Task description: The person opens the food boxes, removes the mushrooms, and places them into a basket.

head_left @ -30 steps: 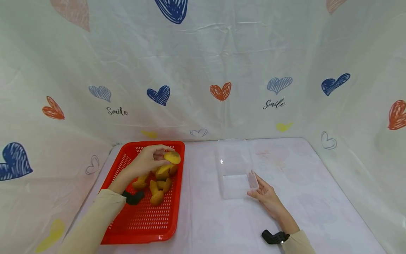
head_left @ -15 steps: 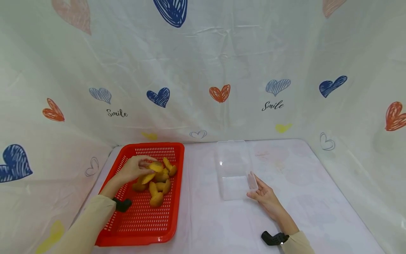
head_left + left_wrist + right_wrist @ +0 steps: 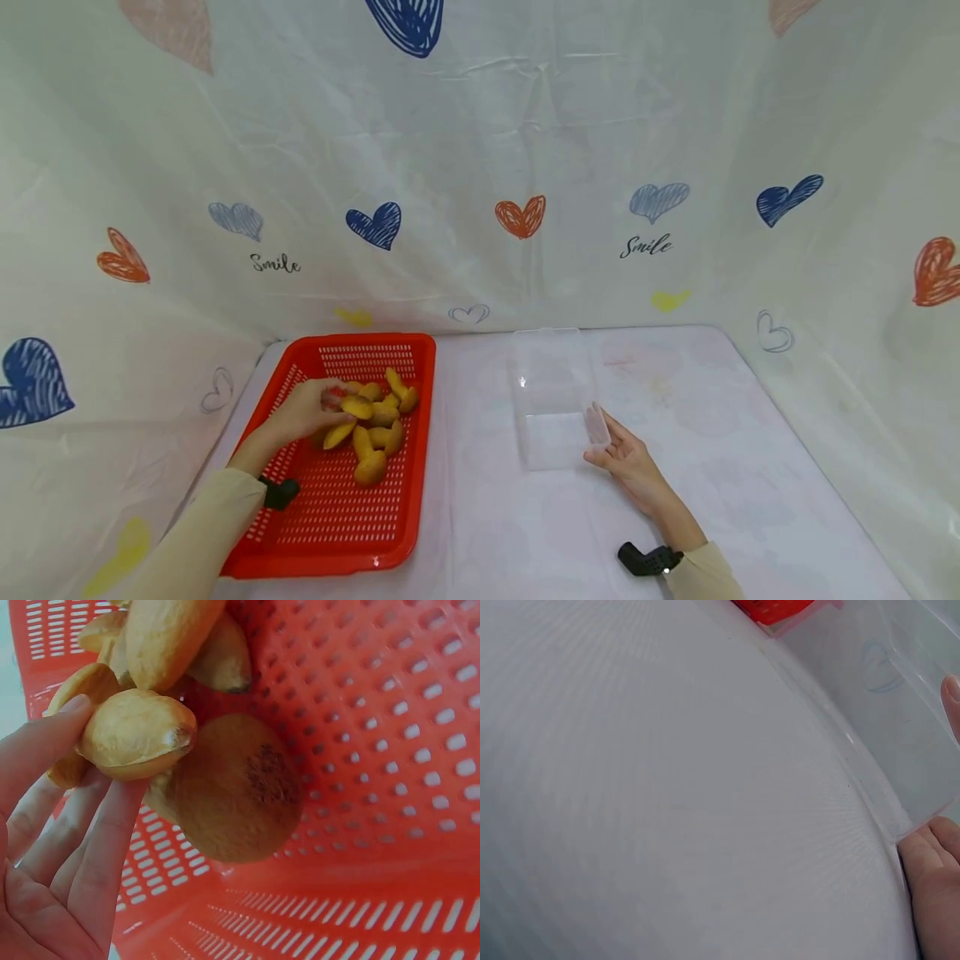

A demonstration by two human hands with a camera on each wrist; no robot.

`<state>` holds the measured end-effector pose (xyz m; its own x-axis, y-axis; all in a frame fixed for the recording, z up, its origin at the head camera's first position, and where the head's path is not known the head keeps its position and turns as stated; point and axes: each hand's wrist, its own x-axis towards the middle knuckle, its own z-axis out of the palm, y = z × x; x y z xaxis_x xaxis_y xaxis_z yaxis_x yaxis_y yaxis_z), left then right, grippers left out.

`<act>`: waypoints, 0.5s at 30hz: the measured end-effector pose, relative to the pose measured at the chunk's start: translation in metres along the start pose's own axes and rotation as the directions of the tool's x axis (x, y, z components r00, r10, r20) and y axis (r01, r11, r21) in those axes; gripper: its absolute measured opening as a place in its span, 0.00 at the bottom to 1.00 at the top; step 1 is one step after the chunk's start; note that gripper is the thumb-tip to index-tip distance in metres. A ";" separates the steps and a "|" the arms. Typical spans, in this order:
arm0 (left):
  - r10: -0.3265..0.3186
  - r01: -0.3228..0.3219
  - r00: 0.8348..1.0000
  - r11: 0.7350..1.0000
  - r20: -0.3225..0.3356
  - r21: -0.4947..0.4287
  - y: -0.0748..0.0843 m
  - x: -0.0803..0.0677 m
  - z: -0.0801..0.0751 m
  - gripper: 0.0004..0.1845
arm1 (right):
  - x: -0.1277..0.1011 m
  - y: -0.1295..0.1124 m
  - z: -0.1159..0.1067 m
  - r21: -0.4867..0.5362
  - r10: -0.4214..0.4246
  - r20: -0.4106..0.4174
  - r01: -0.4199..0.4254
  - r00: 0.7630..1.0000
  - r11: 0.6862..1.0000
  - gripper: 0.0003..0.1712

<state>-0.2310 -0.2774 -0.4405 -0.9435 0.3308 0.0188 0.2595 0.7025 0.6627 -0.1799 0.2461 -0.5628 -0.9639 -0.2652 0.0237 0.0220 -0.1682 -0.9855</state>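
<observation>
My left hand (image 3: 303, 408) is over the red basket (image 3: 352, 533), pinching a mushroom (image 3: 135, 735) between thumb and fingers. Its yellow stem points toward the left wrist camera. Several more yellow-brown mushrooms (image 3: 371, 462) lie heaped below and beside the hand. One with a large brown cap (image 3: 236, 791) sits right beside the held one in the left wrist view. My right hand (image 3: 630, 467) grips the near right corner of a clear plastic box (image 3: 555, 442), thumb on one side of the wall and fingers on the other. The box's hinged lid (image 3: 551, 358) lies folded back behind it.
Basket and box stand side by side on a table with a white cover (image 3: 487, 517), the basket on the left. A white curtain (image 3: 450, 142) printed with hearts hangs behind and along both sides.
My left hand has moved left and toward me over the basket, carrying a mushroom from the far right part toward the heap's left side. The right hand and the box have stayed put.
</observation>
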 end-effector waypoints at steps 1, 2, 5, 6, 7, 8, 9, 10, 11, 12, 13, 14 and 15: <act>0.008 -0.008 1.000 1.000 -0.002 0.017 -0.001 -0.001 0.000 0.20 | 0.000 0.000 0.000 -0.003 0.000 0.002 0.000 1.000 1.000 0.51; 0.014 -0.014 1.000 0.999 -0.003 0.033 -0.001 -0.002 0.000 0.20 | 0.000 0.000 0.000 -0.003 -0.001 0.006 0.001 1.000 1.000 0.51; 0.033 -0.033 0.999 0.998 -0.008 0.058 -0.002 -0.003 0.000 0.19 | 0.001 -0.001 -0.001 -0.008 -0.008 0.004 0.008 1.000 1.000 0.51; 0.043 -0.042 0.999 0.997 -0.010 0.067 -0.003 -0.003 0.000 0.19 | 0.001 0.000 -0.001 -0.006 -0.010 0.004 0.010 1.000 1.000 0.52; 0.049 -0.048 0.999 0.996 -0.012 0.080 -0.003 -0.003 -0.001 0.19 | 0.001 0.000 -0.001 -0.004 -0.012 0.004 0.012 1.000 1.000 0.52; 0.049 -0.048 0.999 0.995 -0.011 0.088 -0.003 -0.004 -0.001 0.19 | 0.001 0.000 0.000 -0.003 -0.012 0.001 0.012 1.000 1.000 0.52; 0.045 -0.044 0.999 0.995 -0.008 0.085 -0.003 -0.005 -0.002 0.19 | 0.001 0.000 0.000 -0.001 -0.011 -0.004 0.011 1.000 1.000 0.52; 0.040 -0.039 0.999 0.996 -0.003 0.082 -0.004 -0.006 -0.003 0.20 | 0.001 0.001 0.000 0.002 -0.010 -0.007 0.010 1.000 1.000 0.52; 0.031 -0.031 1.000 0.997 0.004 0.072 -0.004 -0.007 -0.004 0.20 | 0.000 0.002 0.001 0.007 -0.009 -0.009 0.009 1.000 1.000 0.52; 0.022 -0.023 1.000 0.998 0.017 0.059 -0.004 -0.008 -0.005 0.21 | 0.000 0.002 0.001 0.008 -0.012 -0.013 0.012 1.000 1.000 0.52; 0.007 -0.008 1.000 0.999 0.025 0.045 -0.003 -0.009 -0.007 0.21 | -0.001 0.003 0.002 0.011 -0.015 -0.018 0.015 1.000 1.000 0.52; -0.002 0.001 0.999 0.999 0.035 0.033 -0.003 -0.010 -0.008 0.22 | -0.001 0.004 0.002 0.011 -0.024 -0.023 0.024 0.999 1.000 0.51; -0.015 0.014 0.999 1.000 0.043 0.018 -0.003 -0.011 -0.010 0.22 | -0.002 0.004 0.002 0.013 -0.033 -0.025 0.033 0.999 0.999 0.51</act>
<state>-0.2230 -0.2891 -0.4350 -0.9376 0.3470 -0.0234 0.2495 0.7181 0.6497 -0.1773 0.2437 -0.5667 -0.9705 -0.2355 0.0516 -0.0064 -0.1888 -0.9820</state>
